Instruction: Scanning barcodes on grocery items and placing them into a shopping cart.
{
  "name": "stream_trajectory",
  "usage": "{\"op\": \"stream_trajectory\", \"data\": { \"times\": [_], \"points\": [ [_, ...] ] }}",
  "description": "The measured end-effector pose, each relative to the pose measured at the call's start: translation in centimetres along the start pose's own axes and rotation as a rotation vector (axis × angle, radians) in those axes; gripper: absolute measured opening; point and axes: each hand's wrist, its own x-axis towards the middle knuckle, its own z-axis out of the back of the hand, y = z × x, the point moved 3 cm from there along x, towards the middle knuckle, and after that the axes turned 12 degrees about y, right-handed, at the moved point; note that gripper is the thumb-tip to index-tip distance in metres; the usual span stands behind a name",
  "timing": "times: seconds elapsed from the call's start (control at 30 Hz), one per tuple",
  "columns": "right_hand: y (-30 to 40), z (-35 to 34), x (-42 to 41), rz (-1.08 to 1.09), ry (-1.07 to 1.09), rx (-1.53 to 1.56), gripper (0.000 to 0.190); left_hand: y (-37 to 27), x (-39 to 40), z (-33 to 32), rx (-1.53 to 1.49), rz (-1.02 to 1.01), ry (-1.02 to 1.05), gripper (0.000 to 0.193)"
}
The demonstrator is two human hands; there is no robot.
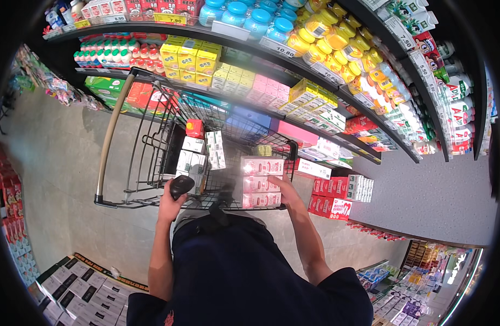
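Note:
My left hand [172, 205] grips a black handheld device [182, 186], which looks like a barcode scanner, above the near side of a black wire shopping cart [131, 191]. My right hand [286, 188] holds a shiny wrapped pack of pink-and-white drink cartons [262, 183] by its right side, thumb on top. This pack is over the cart's right end; whether it rests on anything is hidden. In the cart lie white carton packs [191, 163], a tilted white-and-green pack [215, 150], a red carton with a yellow cap [194, 128] and a small yellowish pack [264, 150].
Beyond the cart stand shelves of yellow carton packs [189, 57], blue-lidded jars [237, 12] and yellow bottles [319, 28]. The cart's handle [115, 126] is at left. Red cartons [329, 195] are stacked at right. White boxes [91, 293] form a floor display at lower left.

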Motion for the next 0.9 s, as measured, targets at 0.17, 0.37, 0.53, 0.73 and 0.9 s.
{"op": "stream_trajectory", "data": {
  "times": [0.17, 0.37, 0.53, 0.73, 0.9],
  "points": [
    [2.1, -1.1, 1.3, 0.056, -0.047, -0.187, 0.071, 2.6, 0.4, -0.2, -0.113, 0.062, -0.062, 0.065],
    [7.7, -1.0, 5.5, 0.179, 0.013, -0.686, 0.105, 0.7, 0.1, 0.4, -0.277, 0.072, -0.072, 0.06],
    [14.6, -4.9, 9.3, 0.302, -0.114, -1.568, 0.106, 0.7, -0.1, 0.5, -0.289, 0.074, -0.086, 0.059],
    [20.0, -6.8, 14.8, 0.256, -0.275, -1.954, 0.101, 0.8, -0.1, 0.7, -0.282, 0.043, -0.067, 0.057],
    [23.2, -4.9, 19.7, 0.068, -0.358, -2.122, 0.093, 1.1, -0.3, 0.8, -0.235, 0.101, -0.082, 0.059]
  ]
}}
